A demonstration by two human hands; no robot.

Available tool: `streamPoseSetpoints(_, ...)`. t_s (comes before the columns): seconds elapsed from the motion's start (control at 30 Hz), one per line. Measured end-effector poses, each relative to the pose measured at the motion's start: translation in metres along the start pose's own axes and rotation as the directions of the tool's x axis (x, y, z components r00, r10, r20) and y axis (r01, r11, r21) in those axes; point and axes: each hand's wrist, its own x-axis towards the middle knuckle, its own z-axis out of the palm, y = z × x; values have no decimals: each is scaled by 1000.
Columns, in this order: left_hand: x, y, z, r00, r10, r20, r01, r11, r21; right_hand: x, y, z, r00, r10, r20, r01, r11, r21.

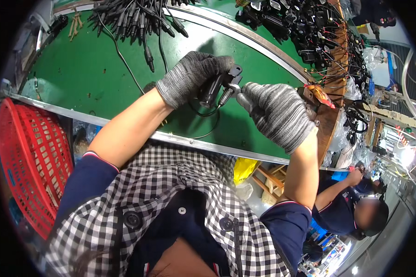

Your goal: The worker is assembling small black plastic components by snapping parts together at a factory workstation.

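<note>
My left hand (192, 76), in a grey knitted glove, is closed around a black cylindrical device (211, 92) with a bracket-like end. A thin black cable with a tapered plug-like end (225, 97) hangs beside the cylinder and loops below it. My right hand (279, 113), gloved the same way, has its fingers closed at a small silver metal piece (235, 87) that meets the device near the cable end. Most of that metal piece is hidden by the fingers, so its kind cannot be made out. Both hands are over the green tabletop (120, 92).
Black cables with connectors (143, 23) lie heaped at the far side. Beyond a metal rail, many black parts with wires (300, 32) lie at the far right. A red plastic basket (30, 152) stands at left. Another person (342, 205) works at right.
</note>
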Motion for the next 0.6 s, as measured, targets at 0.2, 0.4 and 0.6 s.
streamPoseSetpoints(0.2, -2, 1, 28, 991, 108, -73, -131, 842, -523, 6, -32, 76, 708, 509, -490, 127, 590, 797)
streamPoseSetpoints(0.4, 9, -4, 26, 962, 127, -241, -263, 657, -707, -10, -15, 71, 777, 319, -542, 99, 790, 606)
streamPoseSetpoints(0.6, -9, 9, 22, 975, 169, -147, -221, 831, -510, -19, 5, 4, 938, 65, -341, 21, 970, 241)
